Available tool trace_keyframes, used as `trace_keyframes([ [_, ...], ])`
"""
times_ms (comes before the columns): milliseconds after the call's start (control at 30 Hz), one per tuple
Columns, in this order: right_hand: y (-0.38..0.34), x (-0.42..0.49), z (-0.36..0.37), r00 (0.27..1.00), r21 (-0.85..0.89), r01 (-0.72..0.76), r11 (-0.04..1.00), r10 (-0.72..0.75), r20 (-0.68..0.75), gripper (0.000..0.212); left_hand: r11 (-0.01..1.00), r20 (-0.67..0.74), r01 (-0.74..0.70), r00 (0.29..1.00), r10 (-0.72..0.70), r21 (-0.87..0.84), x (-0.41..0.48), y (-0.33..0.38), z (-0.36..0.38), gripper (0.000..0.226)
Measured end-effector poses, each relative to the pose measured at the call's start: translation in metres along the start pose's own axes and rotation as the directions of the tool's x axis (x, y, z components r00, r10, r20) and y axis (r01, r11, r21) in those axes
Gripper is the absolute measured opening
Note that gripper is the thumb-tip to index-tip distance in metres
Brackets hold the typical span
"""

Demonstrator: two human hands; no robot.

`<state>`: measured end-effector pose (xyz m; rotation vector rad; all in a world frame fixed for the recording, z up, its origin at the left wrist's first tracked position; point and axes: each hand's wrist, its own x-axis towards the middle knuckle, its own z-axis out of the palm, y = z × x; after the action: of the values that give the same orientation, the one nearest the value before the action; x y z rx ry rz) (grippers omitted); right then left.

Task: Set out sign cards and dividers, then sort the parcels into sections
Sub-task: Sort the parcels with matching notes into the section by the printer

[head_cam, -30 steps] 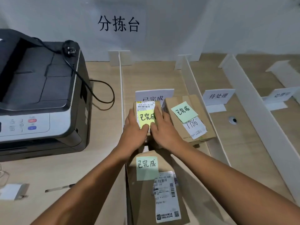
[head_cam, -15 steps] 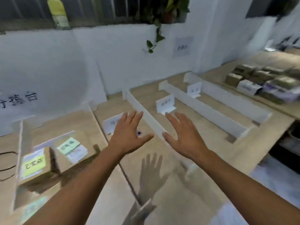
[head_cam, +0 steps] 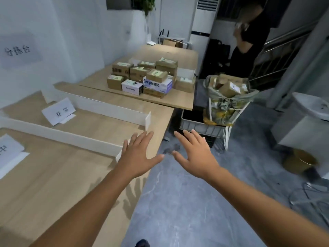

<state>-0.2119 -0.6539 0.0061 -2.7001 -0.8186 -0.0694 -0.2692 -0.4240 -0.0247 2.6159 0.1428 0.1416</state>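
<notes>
While both arms reached forward with nothing held, the left hand hung palm down above the right end of the near worktop, its fingers straight and spread, its grip released; its shadow lay on the wood below it. The right hand was just beside it, past the worktop's edge and over the grey floor, likewise flat and spread, its grip released too.

Two white dividers stood on edge across the near worktop: the nearer divider ended just beside the left hand, and the farther divider ended beyond it. Between them stood a white sign card with handwritten characters, tilted back. A second sign card stood in the section on the near side of the nearer divider, cut off by the left edge of the view.

The parcels were well apart from both hands, stacked in a cluster on the far worktop: brown cartons with pale sticky notes on top, a white box and a blue-and-white box lettered "Deeyeo" at the front. More cartons filled a sack on a white wire cart beside that worktop. A person in dark clothing stood behind the cart.
</notes>
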Motion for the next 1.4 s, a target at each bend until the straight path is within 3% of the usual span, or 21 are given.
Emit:
trace_keyframes([
  [367, 0.201, 0.244, -0.035, 0.994, -0.005, -0.108, 0.994, 0.108, -0.03, 0.067, 0.999, 0.075, -0.052, 0.996, 0.053, -0.016, 0.328, 0.053, 0.058, 0.097],
  [633, 0.375, 0.395, -0.052, 0.99, 0.048, -0.132, 0.99, 0.134, -0.049, 0.067, 0.998, 0.011, -0.063, 0.998, 0.063, -0.002, 0.54, 0.117, 0.112, 0.094],
  [1000, 0.571, 0.642, -0.06, 0.992, 0.048, 0.1, 0.994, -0.103, 0.069, 0.067, 0.968, -0.117, 0.226, 0.964, -0.238, -0.107, 0.786, 0.172, 0.192, 0.091],
  [1167, 0.615, 0.768, -0.042, 0.959, 0.068, 0.214, 0.974, -0.223, 0.173, 0.074, 0.924, -0.22, 0.322, 0.905, -0.364, -0.204, 0.876, 0.163, 0.225, 0.098],
  [1300, 0.652, 0.872, 0.0, 0.912, 0.059, 0.306, 0.95, -0.311, 0.268, 0.065, 0.863, -0.263, 0.39, 0.839, -0.477, -0.321, 0.948, 0.145, 0.272, 0.101],
  [1400, 0.676, 0.934, 0.03, 0.861, 0.103, 0.338, 0.936, -0.351, 0.368, 0.065, 0.732, -0.201, 0.467, 0.758, -0.62, -0.496, 0.995, 0.134, 0.301, 0.105],
])
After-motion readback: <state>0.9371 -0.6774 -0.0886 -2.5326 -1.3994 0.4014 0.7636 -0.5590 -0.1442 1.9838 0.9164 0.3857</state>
